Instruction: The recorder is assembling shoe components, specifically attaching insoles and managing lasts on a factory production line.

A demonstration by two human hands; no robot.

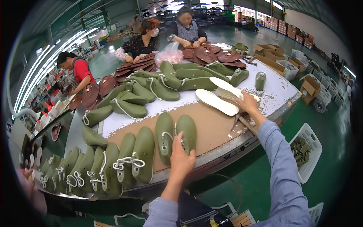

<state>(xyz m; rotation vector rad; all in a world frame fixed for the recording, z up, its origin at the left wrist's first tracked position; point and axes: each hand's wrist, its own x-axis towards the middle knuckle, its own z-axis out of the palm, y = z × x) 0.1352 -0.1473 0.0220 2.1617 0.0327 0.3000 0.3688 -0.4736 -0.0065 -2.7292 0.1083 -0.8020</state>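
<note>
My left hand (182,157) is at the near end of a green shoe last (188,128), thumb on one side and fingers on the other. Beside that last stands its mate (163,132), and white cord hangs at both heels. Farther right, my right hand (247,103) closes over the end of a white insole (225,85). A second white insole (213,101) lies just nearer, with clear plastic between the two. Part of my right fingers is hidden. Close below this hand, a hammer (247,125) rests on the table's edge.
Several corded green lasts (111,170) line the near left edge; more lie in a heap (162,89) at mid-table. Brown leather pieces (206,55) are stacked behind, where two people work. A white crate (315,151) stands on the floor at right. Another person works at far left.
</note>
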